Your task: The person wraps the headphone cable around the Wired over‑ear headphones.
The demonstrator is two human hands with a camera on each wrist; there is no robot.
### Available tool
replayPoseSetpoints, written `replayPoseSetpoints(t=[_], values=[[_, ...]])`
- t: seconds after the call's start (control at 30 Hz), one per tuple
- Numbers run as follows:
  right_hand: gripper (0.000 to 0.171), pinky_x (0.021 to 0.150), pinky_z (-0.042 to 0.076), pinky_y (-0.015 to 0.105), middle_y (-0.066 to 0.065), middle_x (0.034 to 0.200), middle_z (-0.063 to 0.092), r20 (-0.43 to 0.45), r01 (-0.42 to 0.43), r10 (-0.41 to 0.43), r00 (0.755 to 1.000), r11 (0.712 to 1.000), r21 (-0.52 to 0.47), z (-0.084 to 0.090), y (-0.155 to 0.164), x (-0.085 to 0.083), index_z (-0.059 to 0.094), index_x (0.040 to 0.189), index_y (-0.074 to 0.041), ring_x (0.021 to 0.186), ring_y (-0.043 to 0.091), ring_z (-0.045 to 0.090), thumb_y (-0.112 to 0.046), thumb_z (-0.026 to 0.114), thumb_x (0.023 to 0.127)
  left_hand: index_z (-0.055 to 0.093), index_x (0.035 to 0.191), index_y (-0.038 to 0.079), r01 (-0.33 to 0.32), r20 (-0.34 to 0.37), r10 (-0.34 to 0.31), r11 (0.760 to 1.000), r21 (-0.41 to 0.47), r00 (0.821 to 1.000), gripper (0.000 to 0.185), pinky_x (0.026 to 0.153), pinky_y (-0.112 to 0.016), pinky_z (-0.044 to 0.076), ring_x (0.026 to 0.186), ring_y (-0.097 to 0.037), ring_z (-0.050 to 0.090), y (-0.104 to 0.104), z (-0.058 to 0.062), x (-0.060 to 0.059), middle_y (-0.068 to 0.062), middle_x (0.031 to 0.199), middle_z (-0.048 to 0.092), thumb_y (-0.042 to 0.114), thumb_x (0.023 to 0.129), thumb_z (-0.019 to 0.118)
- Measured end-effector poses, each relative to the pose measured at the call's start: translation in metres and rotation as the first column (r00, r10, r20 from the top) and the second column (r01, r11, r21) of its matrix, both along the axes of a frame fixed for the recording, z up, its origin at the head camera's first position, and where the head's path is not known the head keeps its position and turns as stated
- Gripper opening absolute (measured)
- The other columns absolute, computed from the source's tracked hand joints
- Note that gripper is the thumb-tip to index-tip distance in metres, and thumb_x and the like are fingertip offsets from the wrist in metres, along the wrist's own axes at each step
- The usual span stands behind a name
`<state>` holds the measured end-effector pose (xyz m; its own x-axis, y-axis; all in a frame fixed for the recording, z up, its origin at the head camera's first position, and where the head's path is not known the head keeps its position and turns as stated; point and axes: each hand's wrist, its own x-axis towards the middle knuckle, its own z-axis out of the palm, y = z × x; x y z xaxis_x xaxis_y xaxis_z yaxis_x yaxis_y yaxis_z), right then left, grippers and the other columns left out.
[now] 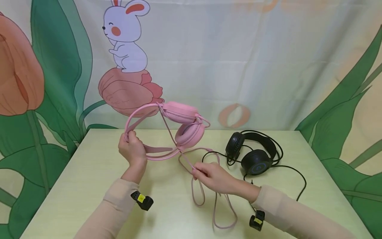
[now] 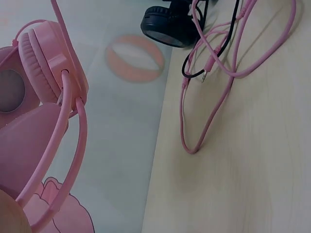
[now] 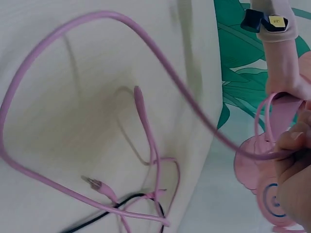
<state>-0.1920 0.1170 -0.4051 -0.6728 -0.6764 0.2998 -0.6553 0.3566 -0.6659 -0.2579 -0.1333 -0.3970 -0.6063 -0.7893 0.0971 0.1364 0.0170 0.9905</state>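
Note:
A pink headset is held above the pale green table, its ear cups stacked at the right end. My left hand grips its headband at the left bend. My right hand pinches the pink cable, which loops down onto the table toward the front edge. In the right wrist view the pink cable curves across the tabletop and its plug lies near a black wire. The left wrist view shows the headband arms close up.
A black headset lies on the table right of centre, its black cable trailing to the right and under my right forearm. A cloth backdrop with a rabbit and leaves hangs behind the table's far edge.

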Motion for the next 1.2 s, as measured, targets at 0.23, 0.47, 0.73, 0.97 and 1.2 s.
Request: replayPoseSetpoints(t=[0.23,0.47,0.73,0.97,1.2], values=[[0.017,0.047,0.024,0.012,-0.010,0.056,0.034,-0.114,-0.120,0.120,0.986,0.993,0.007,0.016,0.004,0.007,0.054,0.077,-0.016,0.050,-0.004,0.030,-0.013,0.049,0.093,0.041,0.062,0.017,-0.028,0.055,0.030,0.999,-0.037,0.998,0.024,0.049,-0.022,0.023,0.053,-0.008,0.034,-0.007,-0.005,-0.001,0.008,0.056,0.034,0.022,0.085,0.046],[0.015,0.048,0.024,0.012,-0.011,0.058,0.034,-0.092,-0.145,0.146,0.985,0.989,0.018,0.029,0.008,0.010,0.052,0.078,-0.016,0.052,-0.003,0.031,-0.013,0.052,0.092,0.045,0.066,0.018,-0.021,0.090,0.021,1.000,-0.008,0.996,0.023,0.048,-0.022,0.023,0.053,-0.008,0.034,-0.011,-0.006,-0.001,0.006,0.059,0.036,0.025,0.088,0.044],[0.014,0.047,0.028,0.014,-0.010,0.060,0.033,0.000,-0.162,0.162,0.987,0.987,-0.007,0.056,0.017,0.011,0.052,0.079,-0.015,0.051,-0.001,0.033,-0.013,0.051,0.093,0.044,0.066,0.018,-0.070,0.075,0.072,0.997,-0.026,0.995,0.022,0.049,-0.023,0.023,0.053,-0.010,0.035,-0.017,-0.001,-0.005,0.005,0.060,0.037,0.025,0.087,0.044],[0.013,0.049,0.027,0.015,-0.010,0.059,0.036,-0.062,-0.174,0.172,0.983,0.984,-0.028,0.082,0.027,0.005,0.057,0.081,-0.017,0.052,0.001,0.031,-0.011,0.053,0.092,0.049,0.075,0.018,-0.077,0.128,0.084,0.995,-0.056,0.988,0.018,0.054,-0.023,0.028,0.061,-0.011,0.040,-0.026,-0.008,-0.010,0.005,0.066,0.043,0.029,0.089,0.043],[0.014,0.050,0.027,0.015,-0.012,0.061,0.037,-0.128,-0.189,0.188,0.974,0.982,0.007,0.093,0.036,0.001,0.057,0.081,-0.017,0.053,0.000,0.031,-0.010,0.053,0.091,0.052,0.079,0.017,-0.081,0.200,0.082,0.997,-0.015,0.976,0.020,0.054,-0.024,0.028,0.061,-0.011,0.039,-0.032,-0.018,-0.010,0.005,0.067,0.043,0.032,0.090,0.043]])
